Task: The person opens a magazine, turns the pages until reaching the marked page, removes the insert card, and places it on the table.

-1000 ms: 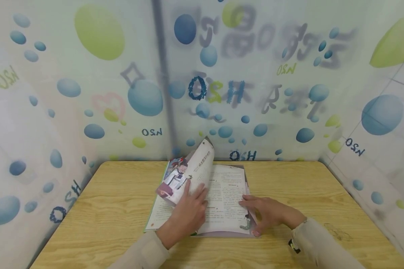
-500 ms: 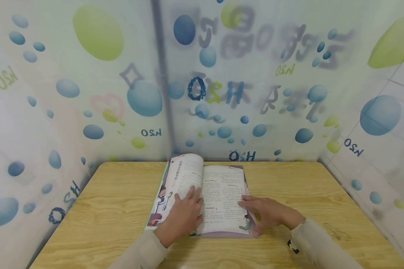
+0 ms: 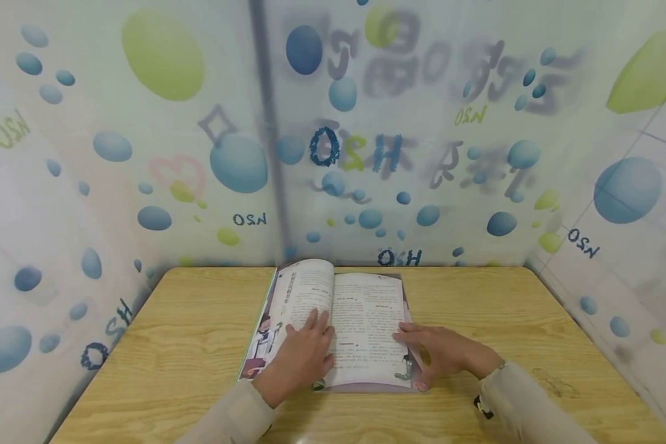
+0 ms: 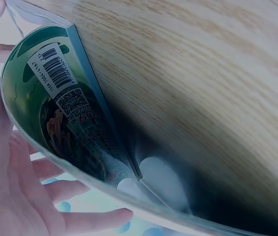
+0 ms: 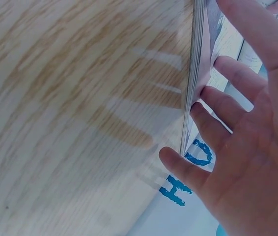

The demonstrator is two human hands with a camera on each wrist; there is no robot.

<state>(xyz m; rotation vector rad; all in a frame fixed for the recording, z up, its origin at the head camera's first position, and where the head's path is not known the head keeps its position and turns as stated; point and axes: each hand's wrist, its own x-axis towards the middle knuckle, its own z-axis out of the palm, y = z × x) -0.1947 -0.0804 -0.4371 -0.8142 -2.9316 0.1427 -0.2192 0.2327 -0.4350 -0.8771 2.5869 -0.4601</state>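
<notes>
An open illustrated book (image 3: pixel 361 308) lies on the wooden table (image 3: pixel 477 302), its pages printed with text and a cartoon figure at the lower left. My left hand (image 3: pixel 305 351) presses flat on the left page near the spine, fingers straight. My right hand (image 3: pixel 438 351) rests flat on the right page's outer edge. In the left wrist view the book's green back cover (image 4: pixel 60 98) with a barcode curves up off the table beside my left hand (image 4: pixel 26 196). In the right wrist view my right hand (image 5: pixel 242 147) touches the stacked page edges (image 5: pixel 193 73).
Translucent walls (image 3: pixel 144 154) printed with blue and green bubbles and letters enclose the table on the left, back and right. Bare wood lies on both sides of the book. Light sleeves (image 3: pixel 527 401) cover both forearms.
The lifted left page with the cartoon picture has been turned over and pressed down flat by my left hand. My right hand has stayed in place.
</notes>
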